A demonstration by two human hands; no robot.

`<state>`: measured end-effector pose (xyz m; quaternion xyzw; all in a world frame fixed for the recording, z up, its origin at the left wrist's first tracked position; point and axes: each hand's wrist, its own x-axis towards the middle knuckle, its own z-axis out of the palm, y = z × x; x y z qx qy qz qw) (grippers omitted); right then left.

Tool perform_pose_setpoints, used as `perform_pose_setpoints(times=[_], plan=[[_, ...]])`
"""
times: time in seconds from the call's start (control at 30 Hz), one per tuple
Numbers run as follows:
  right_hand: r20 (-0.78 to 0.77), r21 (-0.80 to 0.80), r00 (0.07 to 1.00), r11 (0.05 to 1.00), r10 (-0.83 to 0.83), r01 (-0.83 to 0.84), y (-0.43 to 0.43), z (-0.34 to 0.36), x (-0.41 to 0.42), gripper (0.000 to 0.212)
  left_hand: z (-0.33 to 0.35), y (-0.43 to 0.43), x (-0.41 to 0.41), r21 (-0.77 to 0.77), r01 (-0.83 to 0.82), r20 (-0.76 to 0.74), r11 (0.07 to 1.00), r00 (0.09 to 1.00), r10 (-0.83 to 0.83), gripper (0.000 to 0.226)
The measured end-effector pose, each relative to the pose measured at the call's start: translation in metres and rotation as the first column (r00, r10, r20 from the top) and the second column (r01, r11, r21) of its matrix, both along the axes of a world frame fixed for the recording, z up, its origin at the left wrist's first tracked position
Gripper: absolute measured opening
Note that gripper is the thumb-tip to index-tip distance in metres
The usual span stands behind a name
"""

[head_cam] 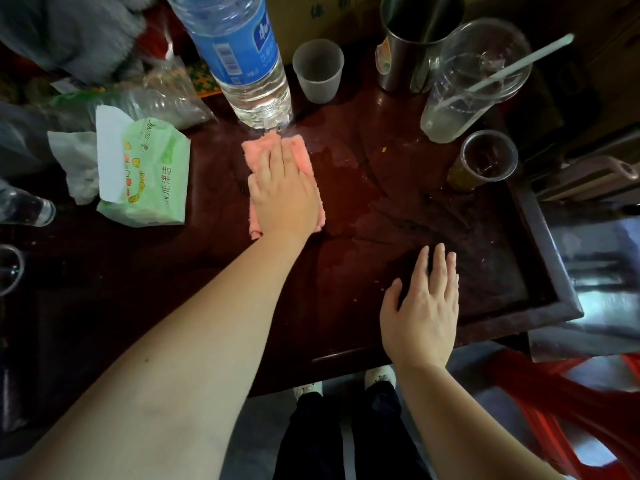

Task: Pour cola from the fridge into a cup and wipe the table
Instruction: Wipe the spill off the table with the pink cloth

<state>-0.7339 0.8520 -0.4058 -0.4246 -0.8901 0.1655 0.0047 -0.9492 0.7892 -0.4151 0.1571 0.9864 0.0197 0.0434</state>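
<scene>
A folded pink cloth (pixel 302 154) lies on the dark red wooden table (pixel 363 209), just in front of a big water bottle. My left hand (pixel 283 194) presses flat on the cloth, fingers together, covering most of it. My right hand (pixel 423 308) rests palm down on the bare table nearer to me, fingers spread, holding nothing. A small clear cup (pixel 483 162) with dark liquid at the bottom stands at the right. An empty frosted plastic cup (pixel 318 71) stands at the back. Wet smears shine on the table right of the cloth.
A large water bottle (pixel 239 60) stands right behind the cloth. A green tissue pack (pixel 152 174) lies left. A tall clear cup with a straw (pixel 467 84) and a steel mug (pixel 412 43) stand back right. The table's raised edge (pixel 554 265) runs along the right.
</scene>
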Motion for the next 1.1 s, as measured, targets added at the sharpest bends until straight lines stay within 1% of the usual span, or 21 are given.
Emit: perform_pose_setpoints(times=[0.1,0.17,0.27,0.37,0.67,0.83,1.0,1.1], plan=[[-0.008,-0.003,1.0,1.0,-0.005,0.005,0.0,0.0,0.0,0.06,0.0,-0.001,-0.013,-0.058,0.16,0.003,0.985,0.987,-0.16,0.059],[-0.01,-0.003,1.0,1.0,-0.007,0.007,-0.001,0.0,0.0,0.06,0.003,-0.002,-0.019,-0.077,0.285,0.0,0.955,0.958,-0.286,0.06],[-0.006,-0.001,1.0,1.0,-0.003,0.003,-0.001,-0.001,0.0,0.06,0.011,-0.003,-0.026,-0.056,0.454,0.03,0.889,0.891,-0.453,0.068],[-0.01,0.004,1.0,1.0,-0.005,0.005,-0.001,-0.001,-0.001,0.059,0.016,-0.005,-0.028,-0.031,0.551,0.049,0.834,0.834,-0.549,0.068],[-0.024,-0.004,1.0,1.0,-0.01,0.01,-0.001,-0.001,0.0,0.058,0.019,-0.02,-0.012,0.026,0.644,0.09,0.765,0.76,-0.643,0.065],[-0.03,-0.009,1.0,1.0,-0.004,0.003,-0.001,0.001,-0.001,0.058,0.017,-0.033,0.022,0.113,0.628,0.128,0.77,0.759,-0.638,0.065],[-0.032,-0.002,0.999,1.0,-0.003,0.003,-0.001,0.001,-0.001,0.058,0.017,-0.042,0.049,0.127,0.594,0.14,0.795,0.782,-0.607,0.063],[-0.034,0.005,0.999,1.0,-0.001,0.001,-0.001,0.001,-0.001,0.058,0.017,-0.048,0.065,0.175,0.569,0.145,0.803,0.792,-0.593,0.061]])
